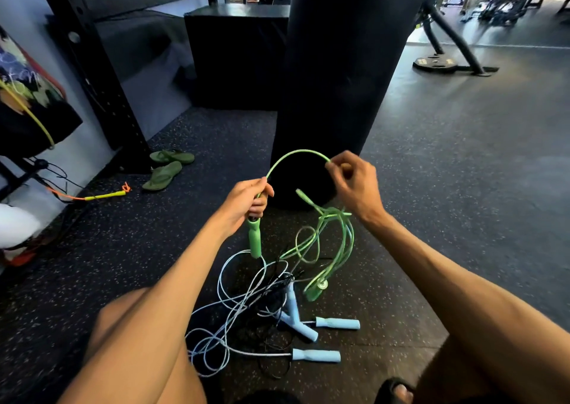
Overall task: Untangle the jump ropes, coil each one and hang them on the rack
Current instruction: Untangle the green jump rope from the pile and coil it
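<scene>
My left hand (246, 201) grips the top of a green jump rope handle (254, 237), which hangs down from the fist. From that handle the green rope (296, 154) arches up and across to my right hand (354, 184), which pinches it. Below my right hand the rest of the green cord dangles in tangled loops (327, 243), ending at the second green handle (314, 291) near the floor. A tangle of light blue ropes (228, 305) with several blue handles (337, 323) and thin black cord lies on the floor between my knees.
A black punching bag (339, 80) hangs right behind the ropes. A black steel rack upright (101, 73) stands at the left, with green flip-flops (166, 169) by its foot. A yellow-and-orange rope (101, 195) lies at the far left. A black box (237, 52) sits behind.
</scene>
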The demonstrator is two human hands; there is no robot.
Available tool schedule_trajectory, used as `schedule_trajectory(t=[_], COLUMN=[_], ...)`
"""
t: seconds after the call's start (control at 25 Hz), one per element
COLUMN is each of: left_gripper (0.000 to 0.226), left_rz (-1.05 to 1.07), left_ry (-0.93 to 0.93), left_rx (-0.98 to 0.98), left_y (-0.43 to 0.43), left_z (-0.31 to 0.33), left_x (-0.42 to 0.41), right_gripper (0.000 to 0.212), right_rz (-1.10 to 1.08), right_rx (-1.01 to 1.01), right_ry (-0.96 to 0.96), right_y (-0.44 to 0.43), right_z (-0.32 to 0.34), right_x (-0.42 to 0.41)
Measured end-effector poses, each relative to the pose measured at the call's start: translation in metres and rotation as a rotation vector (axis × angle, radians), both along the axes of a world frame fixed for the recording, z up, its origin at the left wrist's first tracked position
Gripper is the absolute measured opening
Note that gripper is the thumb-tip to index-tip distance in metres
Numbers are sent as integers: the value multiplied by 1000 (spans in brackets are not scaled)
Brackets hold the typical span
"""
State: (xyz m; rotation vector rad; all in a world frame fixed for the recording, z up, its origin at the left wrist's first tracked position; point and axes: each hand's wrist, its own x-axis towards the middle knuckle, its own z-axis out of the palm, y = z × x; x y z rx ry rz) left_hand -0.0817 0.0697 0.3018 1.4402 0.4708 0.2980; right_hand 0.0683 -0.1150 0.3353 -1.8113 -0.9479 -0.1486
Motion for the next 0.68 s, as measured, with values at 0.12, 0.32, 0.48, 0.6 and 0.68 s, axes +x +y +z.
schedule_trajectory(t=[0.12, 0.32, 0.48, 0.6, 0.68], left_gripper=[35, 30, 35, 34, 29], left_rz=[6, -3, -185, -239, -260], left_ry=[10, 58, 155, 218, 232], left_rx=[4, 259, 386, 442, 509], left_y=[4, -14, -44, -65, -74], left_z=[-2, -2, -9, -26, -34], left_x=[1, 10, 20, 28, 32], right_gripper=[11, 12, 13, 14, 13], right_rz=[-32, 21, 139, 151, 159], right_rx=[109, 83, 32, 30, 33], right_ry=[-43, 19, 300, 433, 491], right_y=[-5, -2, -4, -2, -3], right_z=[16, 24, 13, 5, 4], right_x=[0, -3, -3, -2, -4])
